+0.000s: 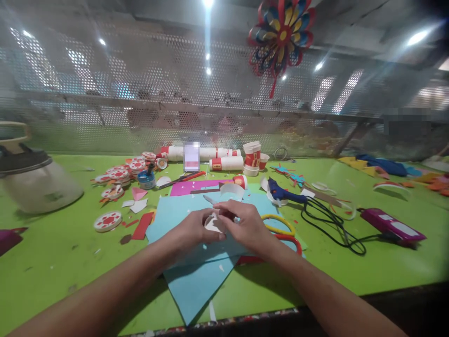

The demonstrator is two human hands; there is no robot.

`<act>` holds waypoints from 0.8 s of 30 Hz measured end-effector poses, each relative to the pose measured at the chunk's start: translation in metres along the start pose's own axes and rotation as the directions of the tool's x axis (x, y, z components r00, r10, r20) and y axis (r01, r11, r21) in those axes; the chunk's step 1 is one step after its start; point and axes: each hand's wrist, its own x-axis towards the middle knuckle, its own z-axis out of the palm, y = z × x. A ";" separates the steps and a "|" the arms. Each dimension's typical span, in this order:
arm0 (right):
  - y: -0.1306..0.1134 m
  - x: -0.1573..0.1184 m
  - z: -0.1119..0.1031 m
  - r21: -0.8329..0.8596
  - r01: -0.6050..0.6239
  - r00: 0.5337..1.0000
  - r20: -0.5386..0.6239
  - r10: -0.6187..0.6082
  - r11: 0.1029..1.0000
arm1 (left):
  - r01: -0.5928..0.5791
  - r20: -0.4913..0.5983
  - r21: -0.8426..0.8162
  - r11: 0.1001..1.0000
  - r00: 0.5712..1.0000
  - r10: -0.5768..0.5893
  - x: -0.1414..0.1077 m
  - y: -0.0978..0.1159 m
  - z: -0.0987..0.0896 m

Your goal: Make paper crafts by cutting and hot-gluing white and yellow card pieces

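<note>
Both left hand (191, 229) and right hand (247, 223) pinch a rounded white paper piece (212, 224), likely light, crushable; hold its rim.

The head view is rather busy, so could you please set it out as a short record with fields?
Left hand: curled around a small white piece
Right hand: fingers bent at the same piece
Under the hands: light-blue sheets
Right side: blue glue gun
Back: paper cups, some upright, some lying
Left side: white discs with red patterns
Table: green
</note>
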 end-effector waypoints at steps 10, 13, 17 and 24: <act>-0.007 -0.004 0.004 -0.397 0.212 0.975 0.151 -0.164 0.893 | 0.078 -0.048 -0.221 0.972 0.995 -0.091 -0.016 0.010 0.006; -0.009 -0.005 0.005 -0.452 0.234 0.961 0.244 -0.133 0.861 | 0.082 -0.066 -0.280 0.956 0.992 -0.105 -0.017 0.013 0.005; -0.011 -0.004 0.001 -0.337 0.209 0.965 0.224 -0.137 0.918 | 0.082 -0.033 -0.341 0.936 0.995 -0.099 -0.019 0.013 0.002; -0.009 0.004 -0.020 -0.147 -0.011 0.994 -0.107 -0.005 0.989 | 0.080 -0.043 -0.360 0.929 0.994 -0.103 -0.020 0.013 -0.003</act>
